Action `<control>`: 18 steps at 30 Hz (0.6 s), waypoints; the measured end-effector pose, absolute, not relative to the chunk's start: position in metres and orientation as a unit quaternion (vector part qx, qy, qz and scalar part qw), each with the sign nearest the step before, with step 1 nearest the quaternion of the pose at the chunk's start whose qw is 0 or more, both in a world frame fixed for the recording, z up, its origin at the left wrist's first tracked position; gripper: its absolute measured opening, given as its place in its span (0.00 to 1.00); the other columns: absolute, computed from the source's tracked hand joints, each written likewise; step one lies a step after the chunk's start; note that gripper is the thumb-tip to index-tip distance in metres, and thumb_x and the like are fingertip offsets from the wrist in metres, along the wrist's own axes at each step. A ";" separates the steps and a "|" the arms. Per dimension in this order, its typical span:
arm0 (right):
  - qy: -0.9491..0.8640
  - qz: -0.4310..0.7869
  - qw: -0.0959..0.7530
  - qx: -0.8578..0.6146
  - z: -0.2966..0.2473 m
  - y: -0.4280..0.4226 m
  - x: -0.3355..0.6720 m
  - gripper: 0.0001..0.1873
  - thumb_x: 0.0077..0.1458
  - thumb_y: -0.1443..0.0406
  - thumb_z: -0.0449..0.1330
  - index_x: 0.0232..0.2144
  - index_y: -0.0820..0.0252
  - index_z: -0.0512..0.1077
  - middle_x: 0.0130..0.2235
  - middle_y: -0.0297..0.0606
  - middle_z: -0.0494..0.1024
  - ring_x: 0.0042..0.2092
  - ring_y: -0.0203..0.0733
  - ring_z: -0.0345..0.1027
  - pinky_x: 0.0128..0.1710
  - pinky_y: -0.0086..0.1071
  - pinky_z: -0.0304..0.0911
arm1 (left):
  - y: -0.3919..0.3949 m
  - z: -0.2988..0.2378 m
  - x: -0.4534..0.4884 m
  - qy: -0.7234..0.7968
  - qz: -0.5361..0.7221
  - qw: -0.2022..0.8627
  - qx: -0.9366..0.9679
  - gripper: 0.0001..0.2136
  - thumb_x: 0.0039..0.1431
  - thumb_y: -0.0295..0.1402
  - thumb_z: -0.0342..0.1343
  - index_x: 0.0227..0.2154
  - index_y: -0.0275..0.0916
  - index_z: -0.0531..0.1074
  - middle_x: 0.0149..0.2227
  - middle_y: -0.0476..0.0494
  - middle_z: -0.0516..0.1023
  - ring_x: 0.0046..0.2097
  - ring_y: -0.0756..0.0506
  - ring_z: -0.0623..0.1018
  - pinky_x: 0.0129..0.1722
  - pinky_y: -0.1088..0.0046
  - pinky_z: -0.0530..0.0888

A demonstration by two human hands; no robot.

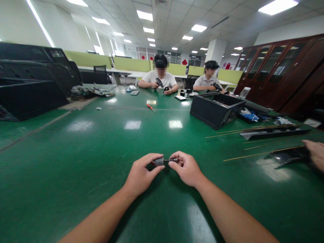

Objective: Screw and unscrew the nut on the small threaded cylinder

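Observation:
Just above the green tabletop [101, 135], my left hand [140, 172] grips the grey cylindrical body of what looks like a small electric motor [159, 162], thumb below and fingers above. A thin dark shaft [167, 160] sticks out of the body to the right. Around the far end of that shaft, my right hand [188, 168] has its thumb and fingers closed in a pinch. The motor lies roughly level between the two hands. My fingertips partly cover both of its ends.
An orange screwdriver [151, 107] lies farther back. On the right stand a black computer case [215, 109], thin yellowish rods [248, 157] and metal strips, with another person's hand [316, 152] at the edge. More black cases [30, 98] are at left. Two people [158, 79] sit opposite with power drills.

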State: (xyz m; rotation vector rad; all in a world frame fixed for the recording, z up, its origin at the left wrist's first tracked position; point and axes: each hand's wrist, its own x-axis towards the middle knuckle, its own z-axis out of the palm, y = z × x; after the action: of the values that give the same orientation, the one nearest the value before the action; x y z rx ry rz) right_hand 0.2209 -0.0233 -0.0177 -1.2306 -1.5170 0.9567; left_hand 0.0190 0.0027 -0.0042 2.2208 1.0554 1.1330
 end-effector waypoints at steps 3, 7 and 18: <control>-0.614 0.393 0.467 -0.500 -0.018 -0.023 0.221 0.08 0.54 0.63 0.61 0.36 0.61 0.74 0.26 0.30 0.70 0.24 0.32 0.56 0.24 0.26 0.53 | 0.003 -0.005 0.019 0.381 0.408 0.218 0.800 0.13 0.55 0.34 0.63 0.44 0.43 0.77 0.43 0.45 0.81 0.45 0.44 0.79 0.48 0.67 0.76; -0.610 0.403 0.472 -0.493 -0.018 -0.023 0.221 0.08 0.54 0.63 0.61 0.36 0.61 0.73 0.26 0.31 0.70 0.25 0.32 0.57 0.25 0.26 0.54 | 0.003 -0.005 0.019 0.381 0.410 0.219 0.799 0.12 0.55 0.35 0.63 0.44 0.43 0.77 0.43 0.45 0.81 0.45 0.43 0.79 0.47 0.67 0.76; -0.607 0.408 0.482 -0.484 -0.019 -0.024 0.221 0.08 0.54 0.64 0.61 0.36 0.61 0.72 0.27 0.31 0.70 0.25 0.32 0.57 0.26 0.26 0.54 | 0.003 -0.004 0.018 0.380 0.409 0.224 0.799 0.13 0.55 0.34 0.64 0.44 0.45 0.77 0.43 0.48 0.80 0.45 0.45 0.79 0.47 0.69 0.75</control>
State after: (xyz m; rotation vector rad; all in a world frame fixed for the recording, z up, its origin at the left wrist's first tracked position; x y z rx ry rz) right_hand 0.2212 -0.0235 -0.0189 -1.1792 -1.4790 0.9936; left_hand 0.0183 0.0028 -0.0040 2.2036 1.0497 1.1293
